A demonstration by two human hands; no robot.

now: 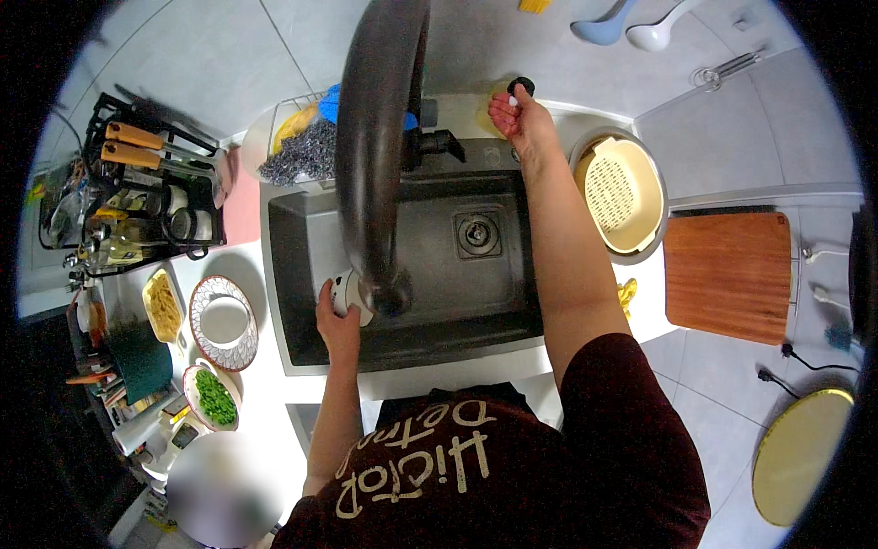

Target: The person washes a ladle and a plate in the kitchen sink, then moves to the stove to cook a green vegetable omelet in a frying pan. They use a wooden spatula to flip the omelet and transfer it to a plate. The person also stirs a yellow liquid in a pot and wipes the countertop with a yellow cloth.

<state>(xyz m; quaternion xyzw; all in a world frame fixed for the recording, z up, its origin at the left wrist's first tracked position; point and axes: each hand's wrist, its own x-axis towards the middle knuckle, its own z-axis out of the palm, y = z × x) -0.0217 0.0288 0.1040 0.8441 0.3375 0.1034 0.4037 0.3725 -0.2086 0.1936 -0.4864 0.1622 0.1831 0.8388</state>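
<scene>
In the sink's left part, my left hand grips the rim of a white bowl with dark marks; the dark faucet hides part of it. My right hand is behind the sink, fingers curled, thumb against the round black top of a yellowish see-through bottle. A small white spot shows by its fingers; whether it is foam or a nozzle is unclear. The dark sink has a drain on its right side.
A wire rack holds a dark scrubber at the back left. Left are a patterned plate, a bowl of chopped greens and a utensil rack. Right are a cream colander in a metal bowl and a wooden cutting board.
</scene>
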